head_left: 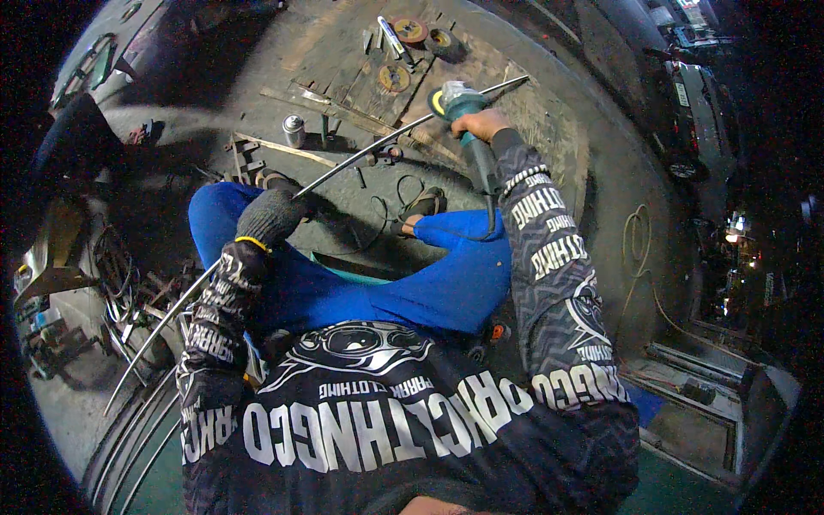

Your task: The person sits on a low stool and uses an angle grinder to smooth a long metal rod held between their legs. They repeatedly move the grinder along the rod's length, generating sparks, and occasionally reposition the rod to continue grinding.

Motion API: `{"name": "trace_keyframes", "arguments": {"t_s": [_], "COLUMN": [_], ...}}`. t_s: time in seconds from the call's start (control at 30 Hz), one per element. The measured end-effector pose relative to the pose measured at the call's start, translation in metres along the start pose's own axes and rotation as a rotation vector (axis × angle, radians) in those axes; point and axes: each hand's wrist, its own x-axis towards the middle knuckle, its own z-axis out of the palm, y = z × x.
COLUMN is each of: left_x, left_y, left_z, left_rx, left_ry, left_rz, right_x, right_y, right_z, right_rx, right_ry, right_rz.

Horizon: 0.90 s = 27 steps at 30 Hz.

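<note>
Head: knit-gloved left grip clasps slender metal rod; right grip holds grinder.

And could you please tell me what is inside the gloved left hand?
A thin metal rod appears to run through the left hand, showing on both sides; the gripped stretch and the palm are hidden by the grey glove.

Over there a silver can stands upright; well to its right I see a looped yellowish hose and a car.
</note>
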Motion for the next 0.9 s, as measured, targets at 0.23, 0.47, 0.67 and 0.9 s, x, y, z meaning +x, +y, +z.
{"name": "trace_keyframes", "arguments": {"t_s": [0.23, 0.47, 0.67, 0.9], "left_x": [0.03, 0.058, 0.05, 0.045], "left_y": [-0.026, -0.044, -0.036, -0.025], "left_z": [0.02, 0.037, 0.025, 0.017], "left_rx": [0.18, 0.204, 0.367, 0.19], "left_ry": [0.101, 0.114, 0.068, 0.001], "left_rz": [0.302, 0.253, 0.396, 0.096], "right_x": [-0.044, -0.063, -0.061, -0.083], "right_y": [-0.067, -0.099, -0.118, -0.134], "right_z": [0.023, 0.045, 0.069, 0.061], "right_rx": [0.019, 0.077, 0.034, 0.123], "right_ry": [0.059, 0.072, 0.184, 0.01], "right_rz": [-0.006, -0.023, -0.058, -0.232]}}
